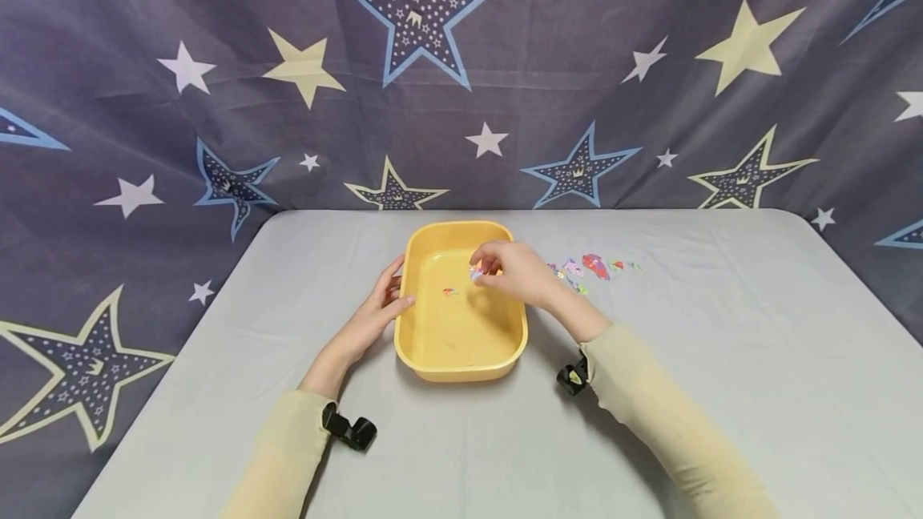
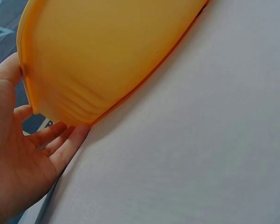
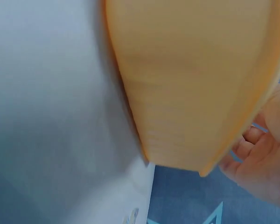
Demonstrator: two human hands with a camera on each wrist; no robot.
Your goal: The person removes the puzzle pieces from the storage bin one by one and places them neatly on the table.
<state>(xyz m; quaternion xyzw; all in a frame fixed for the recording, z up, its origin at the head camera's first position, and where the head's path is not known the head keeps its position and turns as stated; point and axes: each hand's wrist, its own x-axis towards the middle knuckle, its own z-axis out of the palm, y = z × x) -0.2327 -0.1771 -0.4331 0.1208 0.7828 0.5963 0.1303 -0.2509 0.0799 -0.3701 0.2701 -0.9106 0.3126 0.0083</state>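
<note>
A yellow plastic tub [image 1: 461, 347] sits on the cloth-covered table. My left hand [image 1: 376, 307] holds its left side, thumb at the rim and fingers against the outer wall, as the left wrist view shows on the tub's side [image 2: 107, 60]. Over the inside of the tub, my right hand [image 1: 521, 272] pinches a small, flat, colourful piece [image 1: 475, 272] between thumb and fingertips. A small red and multicoloured piece [image 1: 450, 291] lies on the tub's floor. In the right wrist view the tub wall [image 3: 191, 84] hides part of that hand.
Several small colourful flat pieces lie on the table right of the tub, among them a red one [image 1: 595, 266] and a pink-purple one [image 1: 574, 267]. A dark star-patterned curtain [image 1: 433, 126] hangs behind the table's back edge.
</note>
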